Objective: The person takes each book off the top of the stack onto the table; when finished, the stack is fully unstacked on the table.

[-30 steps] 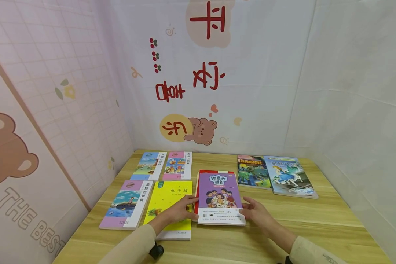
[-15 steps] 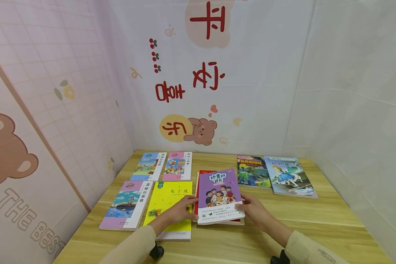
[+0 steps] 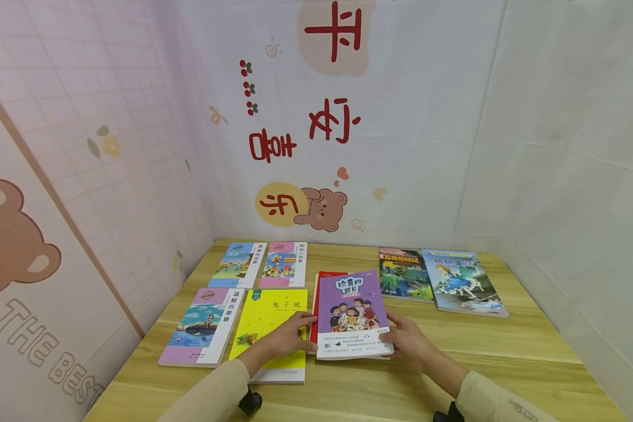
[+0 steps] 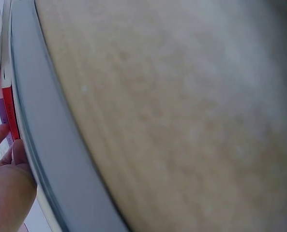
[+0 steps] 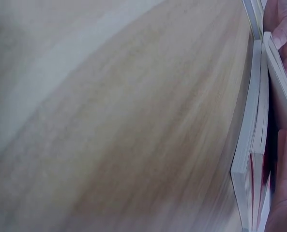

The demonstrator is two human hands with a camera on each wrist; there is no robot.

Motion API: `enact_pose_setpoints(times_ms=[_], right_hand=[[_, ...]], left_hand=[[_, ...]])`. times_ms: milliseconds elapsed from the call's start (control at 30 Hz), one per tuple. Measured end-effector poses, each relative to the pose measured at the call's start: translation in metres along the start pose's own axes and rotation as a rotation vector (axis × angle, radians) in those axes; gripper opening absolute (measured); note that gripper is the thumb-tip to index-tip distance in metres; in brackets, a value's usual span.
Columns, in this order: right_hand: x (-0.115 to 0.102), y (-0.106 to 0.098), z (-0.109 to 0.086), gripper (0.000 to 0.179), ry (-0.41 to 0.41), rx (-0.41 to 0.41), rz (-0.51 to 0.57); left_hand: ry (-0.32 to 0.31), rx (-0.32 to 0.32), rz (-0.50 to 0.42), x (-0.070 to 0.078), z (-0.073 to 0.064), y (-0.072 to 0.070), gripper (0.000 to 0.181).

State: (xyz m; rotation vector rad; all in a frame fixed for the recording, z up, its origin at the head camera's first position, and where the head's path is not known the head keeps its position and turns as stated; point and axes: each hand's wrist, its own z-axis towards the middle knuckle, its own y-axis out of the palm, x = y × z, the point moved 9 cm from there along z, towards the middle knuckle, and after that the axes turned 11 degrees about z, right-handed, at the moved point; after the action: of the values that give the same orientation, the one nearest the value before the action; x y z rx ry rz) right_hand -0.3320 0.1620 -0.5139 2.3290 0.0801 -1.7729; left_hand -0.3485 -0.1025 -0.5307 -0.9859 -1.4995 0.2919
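Note:
A purple picture book with a white band lies slightly askew on top of a red-covered book in a small stack. My right hand holds its right edge, thumb on the cover. In the right wrist view the top book stands apart from the stack on that side, with a gap between. My left hand rests over the yellow book, its thumb and forefinger spread against the left edge of the stack. In the left wrist view its fingers touch the purple and red spines.
Left of the stack, a blue-whale book lies flat; behind it are a blue-covered book and a pink one. At the back right lie a dark green book and a pale blue one. Fabric walls enclose the wooden table.
My right hand has shifted its hold on the purple book, whose right side turned up and away from the stack, then came partly back. My left hand has stayed put.

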Motion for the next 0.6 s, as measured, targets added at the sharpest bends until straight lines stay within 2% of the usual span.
enact_pose_setpoints(times_ms=[167,433,600], right_hand=[[0.001,-0.003,-0.002,0.073,-0.016,-0.007,0.030],[0.000,-0.007,-0.011,0.075,-0.030,-0.080,0.074],[-0.002,-0.010,-0.016,0.079,-0.034,-0.093,0.091]], left_hand=[[0.013,-0.006,0.002,0.002,-0.001,0.000,0.076],[0.043,-0.002,0.022,0.005,-0.001,0.001,0.075],[0.034,0.004,0.042,0.005,-0.002,0.000,0.076]])
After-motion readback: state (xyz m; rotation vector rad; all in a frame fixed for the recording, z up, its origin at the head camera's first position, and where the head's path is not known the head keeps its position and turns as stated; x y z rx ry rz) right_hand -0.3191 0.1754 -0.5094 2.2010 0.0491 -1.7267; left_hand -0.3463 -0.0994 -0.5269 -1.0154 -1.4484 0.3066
